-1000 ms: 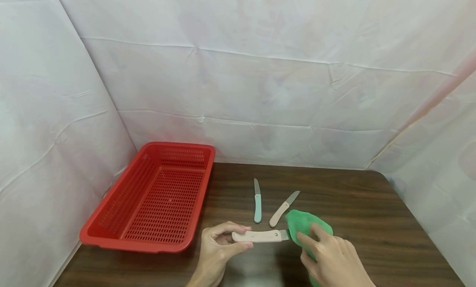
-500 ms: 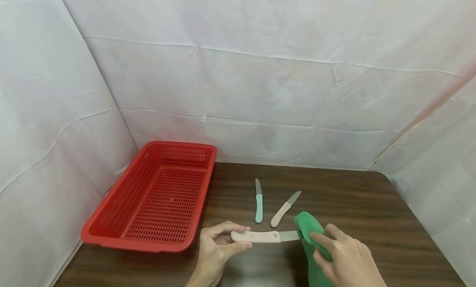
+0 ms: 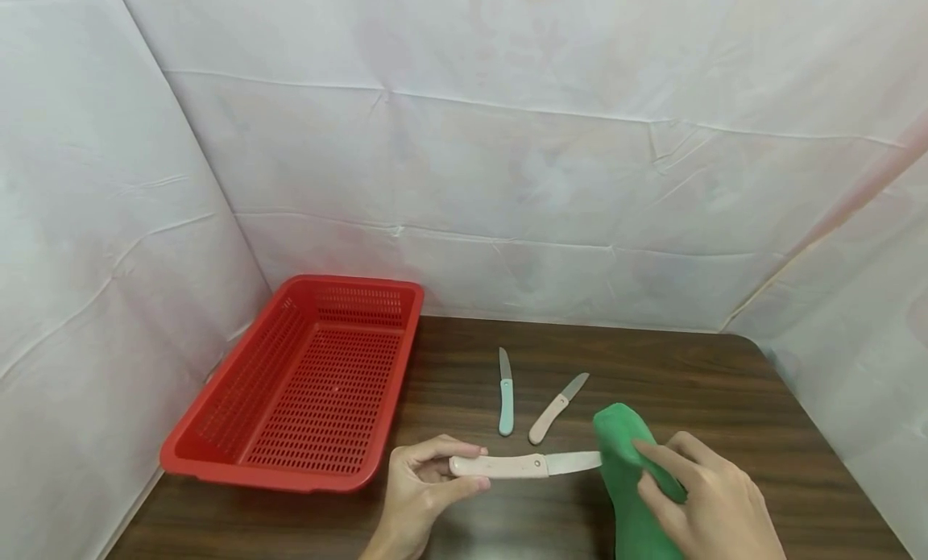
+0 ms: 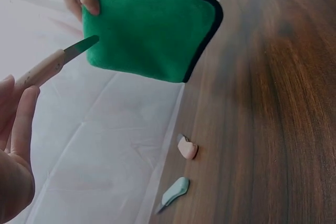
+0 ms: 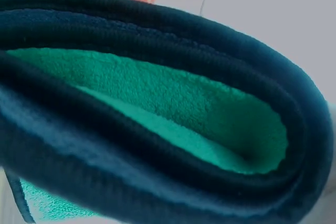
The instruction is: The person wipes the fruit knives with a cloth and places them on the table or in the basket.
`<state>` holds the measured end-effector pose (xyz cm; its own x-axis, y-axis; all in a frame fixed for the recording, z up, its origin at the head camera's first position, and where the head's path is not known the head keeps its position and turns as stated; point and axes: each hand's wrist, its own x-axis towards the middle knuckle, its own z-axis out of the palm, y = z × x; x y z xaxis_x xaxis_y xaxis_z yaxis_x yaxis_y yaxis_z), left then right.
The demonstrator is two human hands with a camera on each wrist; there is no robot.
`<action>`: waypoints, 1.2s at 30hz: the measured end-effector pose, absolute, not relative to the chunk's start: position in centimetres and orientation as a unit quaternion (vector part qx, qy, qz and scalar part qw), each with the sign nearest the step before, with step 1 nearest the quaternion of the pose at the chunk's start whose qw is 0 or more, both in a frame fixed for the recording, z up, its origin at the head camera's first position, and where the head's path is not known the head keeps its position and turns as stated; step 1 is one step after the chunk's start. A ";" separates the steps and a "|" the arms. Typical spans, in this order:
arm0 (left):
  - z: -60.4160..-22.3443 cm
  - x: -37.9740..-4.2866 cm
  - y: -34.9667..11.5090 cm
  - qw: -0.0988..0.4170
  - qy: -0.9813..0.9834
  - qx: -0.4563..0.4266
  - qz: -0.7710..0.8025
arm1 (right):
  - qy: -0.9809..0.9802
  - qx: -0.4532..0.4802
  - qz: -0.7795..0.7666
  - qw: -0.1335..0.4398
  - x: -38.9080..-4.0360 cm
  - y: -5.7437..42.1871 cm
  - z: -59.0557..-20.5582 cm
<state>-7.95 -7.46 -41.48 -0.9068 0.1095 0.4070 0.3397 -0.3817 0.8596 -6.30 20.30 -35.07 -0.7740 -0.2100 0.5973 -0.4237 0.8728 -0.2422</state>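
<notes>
My left hand (image 3: pixel 428 483) pinches the pale pink handle of a paring knife (image 3: pixel 503 466) between thumb and fingers. Its blade points right, fully bare in the head view, the tip right at the edge of a green cloth (image 3: pixel 638 487). My right hand (image 3: pixel 714 495) grips this folded cloth, thumb and forefinger pinching it from the right. Dark trim edges the cloth (image 4: pixel 147 30) in the left wrist view, while its folds fill most of the right wrist view and hide the right hand there. Beyond the held knife lie a light blue knife (image 3: pixel 506 395) and another pink knife (image 3: pixel 557 411).
A red slotted plastic basket (image 3: pixel 370 399) stands at the left of the dark wood-grain table (image 3: pixel 725 383). White sheeting (image 3: pixel 464 173) hangs along the back and both sides of the table.
My right hand has drawn the cloth rightward along the blade and off its tip, uncovering the blade. The left hand with the knife has hardly moved.
</notes>
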 end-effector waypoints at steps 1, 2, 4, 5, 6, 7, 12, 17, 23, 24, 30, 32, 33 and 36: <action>-41.5 -7.9 -7.4 0.071 -0.552 -0.204 -0.805 | -0.922 0.172 0.186 0.292 -6.3 20.3 -34.9; -41.6 -7.9 -7.4 0.071 -0.553 -0.203 -0.805 | -0.921 0.172 0.187 0.294 -6.3 20.3 -34.8; -41.6 -8.0 -7.4 0.071 -0.554 -0.205 -0.804 | -0.920 0.173 0.187 0.299 -6.2 20.3 -34.6; -41.6 -8.0 -7.4 0.071 -0.554 -0.207 -0.803 | -0.918 0.175 0.188 0.301 -6.2 20.3 -34.5; -41.7 -8.1 -7.4 0.071 -0.555 -0.208 -0.802 | -0.918 0.176 0.190 0.302 -6.1 20.3 -34.4; -41.7 -8.1 -7.4 0.071 -0.555 -0.210 -0.802 | -0.917 0.178 0.190 0.303 -6.1 20.2 -34.3; -41.7 -8.2 -7.3 0.070 -0.555 -0.217 -0.800 | -0.906 0.197 0.195 0.320 -5.9 20.0 -33.9; -41.8 -8.2 -7.3 0.067 -0.555 -0.219 -0.800 | -0.897 0.216 0.205 0.325 -5.7 19.5 -33.5; -41.7 -8.2 -7.1 0.065 -0.559 -0.222 -0.796 | -0.891 0.244 0.233 0.305 -5.2 18.3 -33.1; -41.7 -8.2 -7.1 0.064 -0.559 -0.223 -0.796 | -0.889 0.250 0.236 0.301 -5.2 18.1 -33.1; -41.3 -8.2 -6.8 0.070 -0.546 -0.243 -0.798 | -0.882 0.281 0.236 0.294 -5.2 16.4 -33.9; -41.2 -8.2 -6.7 0.077 -0.541 -0.254 -0.798 | -0.877 0.297 0.230 0.299 -5.4 16.0 -34.3; -41.2 -8.2 -6.7 0.080 -0.538 -0.258 -0.798 | -0.875 0.305 0.222 0.304 -5.5 15.8 -34.5; -41.1 -8.2 -6.7 0.088 -0.530 -0.270 -0.799 | -0.873 0.320 0.206 0.304 -5.7 15.5 -34.8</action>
<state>-8.22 -6.67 -41.11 -0.8385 0.1453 0.5252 0.4275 -0.4224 0.7993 -5.73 15.45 -34.80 -0.6099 -0.4337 0.6633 -0.6846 0.7098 -0.1655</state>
